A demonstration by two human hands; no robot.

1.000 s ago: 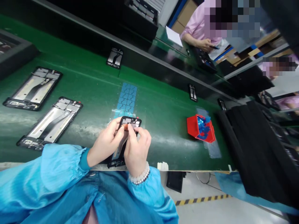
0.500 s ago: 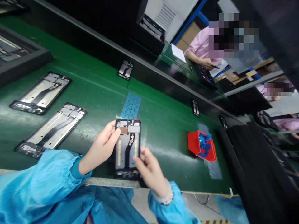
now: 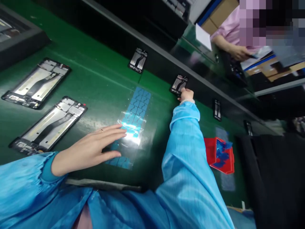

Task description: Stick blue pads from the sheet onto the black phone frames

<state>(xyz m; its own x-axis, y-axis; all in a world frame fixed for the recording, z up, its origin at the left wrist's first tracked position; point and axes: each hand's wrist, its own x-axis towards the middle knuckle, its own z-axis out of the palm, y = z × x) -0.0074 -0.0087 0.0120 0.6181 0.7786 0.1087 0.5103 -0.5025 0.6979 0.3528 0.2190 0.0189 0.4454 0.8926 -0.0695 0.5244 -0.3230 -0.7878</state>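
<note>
My left hand point(image 3: 95, 149) lies flat and open on the green bench, its fingertips on a clear sheet of blue stickers point(image 3: 137, 106). My right arm is stretched far forward. My right hand point(image 3: 186, 94) touches the near end of a phone frame point(image 3: 179, 84) lying at the far edge of the bench beside the dark rail. Its fingers curl at the frame's edge; whether they still grip it I cannot make out.
Two phone frames point(image 3: 50, 124) point(image 3: 37, 82) lie at my left; more frames point(image 3: 138, 60) point(image 3: 217, 109) sit along the far rail. A red bin point(image 3: 209, 149) of blue scraps stands at right. A dark tray point(image 3: 21, 38) is far left. A person in pink point(image 3: 232, 35) works opposite.
The phone frame that both hands held near me now lies at the far rail, carried there by my right hand. My left hand let go and dropped flat onto the sticker sheet.
</note>
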